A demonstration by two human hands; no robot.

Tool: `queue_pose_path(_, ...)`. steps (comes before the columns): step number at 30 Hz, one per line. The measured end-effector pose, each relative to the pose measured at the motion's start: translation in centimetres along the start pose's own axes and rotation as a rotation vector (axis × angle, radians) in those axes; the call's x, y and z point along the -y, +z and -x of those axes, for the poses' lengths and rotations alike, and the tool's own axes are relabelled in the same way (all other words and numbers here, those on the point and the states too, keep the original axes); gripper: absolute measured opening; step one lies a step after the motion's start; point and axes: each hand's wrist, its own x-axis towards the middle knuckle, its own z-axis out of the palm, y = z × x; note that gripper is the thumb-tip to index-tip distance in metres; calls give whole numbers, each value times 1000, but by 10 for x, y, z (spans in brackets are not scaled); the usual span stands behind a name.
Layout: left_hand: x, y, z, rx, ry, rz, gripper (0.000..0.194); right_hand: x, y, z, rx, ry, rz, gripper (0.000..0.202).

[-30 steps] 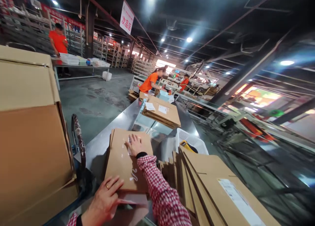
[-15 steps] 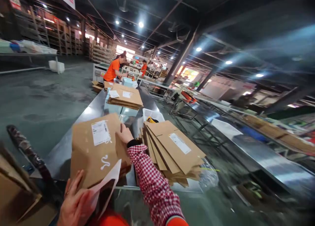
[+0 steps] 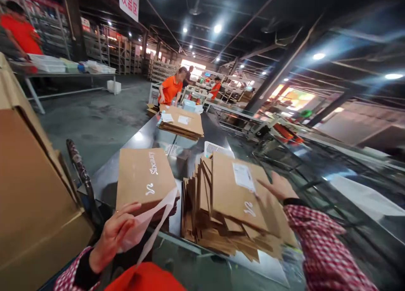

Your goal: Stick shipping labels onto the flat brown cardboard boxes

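Observation:
My left hand (image 3: 118,234) pinches a strip of white backing paper (image 3: 148,227) at the near left corner of a stack of flat brown cartons (image 3: 139,172). The top carton there shows white printing and no label. On the right, my right hand (image 3: 278,187) is on the right side of a labelled flat carton (image 3: 230,181), its fingers apart and slightly blurred. That carton lies on a fanned pile of flat cartons (image 3: 190,206). A white label (image 3: 243,177) is on its upper face.
Farther along the metal table (image 3: 126,141) lies another carton stack (image 3: 186,118), near a white basket (image 3: 218,149). A large carton (image 3: 34,177) stands at the left beside a dark wrapped bar (image 3: 79,164). People in orange work beyond.
My right hand has moved from the left stack to the right pile, where a printed, labelled carton now lies on top. The left stack's top carton no longer shows a label. The view has shifted left.

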Motion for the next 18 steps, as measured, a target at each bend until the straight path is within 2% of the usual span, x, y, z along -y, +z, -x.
queue_pose_path(2,-9,7,1,-2,-15,-2,29,31,15,32,131,-185,-110,71)
queue_pose_path(5,-20,16,6,-1,-9,-29,30,106,42,87,512,-796,-459,80)
queue_pose_path(7,-25,17,13,-5,-20,-68,31,147,61,114,636,-1026,-557,60)
queue_pose_path(9,-30,15,23,-9,-45,-122,33,169,79,131,670,-1067,-659,35)
queue_pose_path(11,-36,10,35,-29,-108,-195,33,174,95,143,708,-1024,-782,22)
queue_pose_path(13,-48,6,45,-78,-196,-262,33,170,105,152,771,-1002,-853,18)
queue_pose_path(16,-72,7,53,-154,-248,-271,62,167,108,167,836,-1060,-823,17)
queue_pose_path(17,-80,9,53,-160,-257,-247,68,169,108,172,854,-1086,-811,16)
queue_pose_path(18,-87,12,51,-168,-277,-219,66,171,108,177,876,-1101,-811,15)
